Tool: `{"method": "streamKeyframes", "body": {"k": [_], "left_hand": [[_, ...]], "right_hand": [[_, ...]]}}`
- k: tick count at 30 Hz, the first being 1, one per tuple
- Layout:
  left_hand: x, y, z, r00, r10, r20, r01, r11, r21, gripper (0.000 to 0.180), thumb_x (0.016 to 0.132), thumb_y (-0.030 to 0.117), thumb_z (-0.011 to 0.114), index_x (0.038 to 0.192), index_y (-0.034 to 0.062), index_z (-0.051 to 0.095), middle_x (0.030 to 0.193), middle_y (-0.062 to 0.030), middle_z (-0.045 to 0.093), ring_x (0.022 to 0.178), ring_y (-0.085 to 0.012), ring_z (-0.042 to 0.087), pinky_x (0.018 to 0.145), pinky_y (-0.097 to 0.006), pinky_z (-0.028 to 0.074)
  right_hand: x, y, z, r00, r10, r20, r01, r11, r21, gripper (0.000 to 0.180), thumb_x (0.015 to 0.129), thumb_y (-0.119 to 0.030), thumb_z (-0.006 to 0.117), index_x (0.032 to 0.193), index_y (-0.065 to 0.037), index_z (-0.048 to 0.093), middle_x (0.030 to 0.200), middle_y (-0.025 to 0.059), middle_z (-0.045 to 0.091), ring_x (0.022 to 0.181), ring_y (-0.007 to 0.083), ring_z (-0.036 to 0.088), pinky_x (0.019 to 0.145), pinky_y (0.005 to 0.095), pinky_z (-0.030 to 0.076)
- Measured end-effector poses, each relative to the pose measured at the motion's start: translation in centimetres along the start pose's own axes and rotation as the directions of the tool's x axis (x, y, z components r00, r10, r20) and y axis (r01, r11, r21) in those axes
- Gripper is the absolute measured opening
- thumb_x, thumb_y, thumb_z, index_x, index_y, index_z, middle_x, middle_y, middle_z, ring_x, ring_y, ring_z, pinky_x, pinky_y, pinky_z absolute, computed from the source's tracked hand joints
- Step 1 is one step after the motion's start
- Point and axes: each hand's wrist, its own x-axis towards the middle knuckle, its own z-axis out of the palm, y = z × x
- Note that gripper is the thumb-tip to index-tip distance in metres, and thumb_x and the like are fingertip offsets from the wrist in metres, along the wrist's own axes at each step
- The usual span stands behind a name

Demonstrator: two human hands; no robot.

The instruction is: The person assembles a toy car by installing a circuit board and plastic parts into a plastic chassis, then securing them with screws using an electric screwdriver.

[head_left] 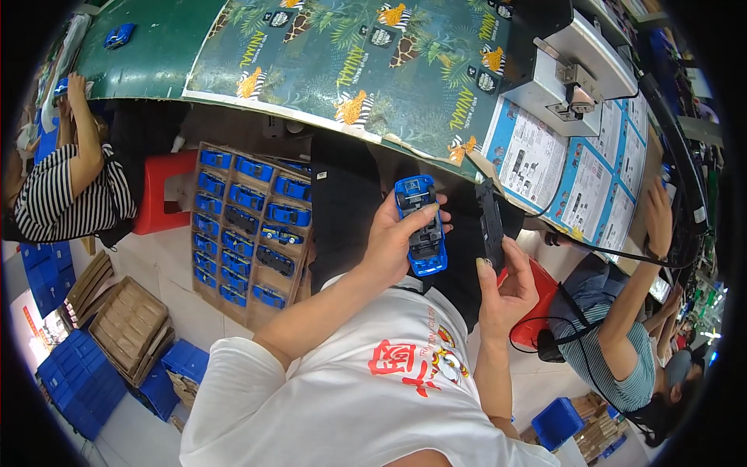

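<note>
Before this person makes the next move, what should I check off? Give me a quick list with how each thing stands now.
1. Left hand gripping the blue toy car: ok.
2. Car's dark side facing the camera: ok.
3. That side uncovered: not ok; the left thumb lies across it.
4. Right hand holding the long black part: ok, by its lower end.
5. Car and black part apart: ok, a gap shows.
6. Small fastenings on either piece: cannot tell, too small.
</note>
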Motion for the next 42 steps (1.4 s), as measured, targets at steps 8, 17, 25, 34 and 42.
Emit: {"method": "streamKeyframes", "body": {"k": [8,17,25,34,42], "left_hand": [[-0.3,-0.1,0.5,0.999,-0.009,0.037,0.007,0.998,0.068,0.029,0.092,0.008,0.063,0.12,0.0049,0.053,0.114,-0.0123,0.064,0.099,-0.0225,0.066,0.086,-0.041,0.058],[-0.2,0.6,1.6,0.999,0.002,0.048,-0.006,0.996,0.084,0.029,0.092,0.008,0.062,0.119,0.0021,0.053,0.115,-0.0133,0.063,0.098,-0.0231,0.067,0.087,-0.041,0.057],[0.4,0.7,1.8,0.999,-0.01,0.053,0.006,0.997,0.077,0.03,0.092,0.009,0.063,0.12,0.0026,0.054,0.115,-0.0134,0.064,0.098,-0.0225,0.067,0.087,-0.039,0.057],[0.2,-0.8,2.0,0.998,-0.007,0.064,-0.002,0.989,0.147,0.033,0.09,0.006,0.066,0.121,0.005,0.054,0.112,-0.0101,0.066,0.093,-0.0174,0.067,0.081,-0.032,0.057],[0.0,-1.1,1.8,0.998,-0.009,0.056,-0.001,0.984,0.178,0.036,0.09,0.005,0.066,0.124,0.0048,0.054,0.111,-0.0097,0.067,0.093,-0.0168,0.067,0.08,-0.031,0.057]], "right_hand": [[7.0,-2.8,1.3,0.871,-0.49,0.041,0.474,0.815,-0.332,0.044,0.069,-0.002,0.083,0.109,0.004,0.065,0.111,0.0179,0.067,0.099,0.0304,0.063,0.088,0.0372,0.049],[12.3,-2.3,3.9,0.791,-0.6,0.116,0.568,0.652,-0.503,0.045,0.068,-0.01,0.084,0.108,0.001,0.066,0.11,0.0154,0.067,0.096,0.0329,0.062,0.086,0.0397,0.048],[2.3,-1.1,0.1,0.876,0.27,0.399,-0.343,0.931,0.123,0.029,0.082,0.004,0.071,0.111,0.002,0.068,0.108,0.0109,0.065,0.08,0.0088,0.062,0.061,0.0183,0.051],[1.2,0.5,0.8,0.713,0.43,0.554,-0.579,0.806,0.12,0.032,0.087,0.005,0.063,0.118,0.009,0.061,0.095,0.012,0.071,0.081,0.0122,0.069,0.066,0.0228,0.058],[1.5,0.7,0.9,0.659,0.465,0.592,-0.624,0.777,0.084,0.023,0.085,0.008,0.063,0.108,0.009,0.063,0.091,0.0108,0.07,0.076,0.0113,0.069,0.067,0.0239,0.059]]}}
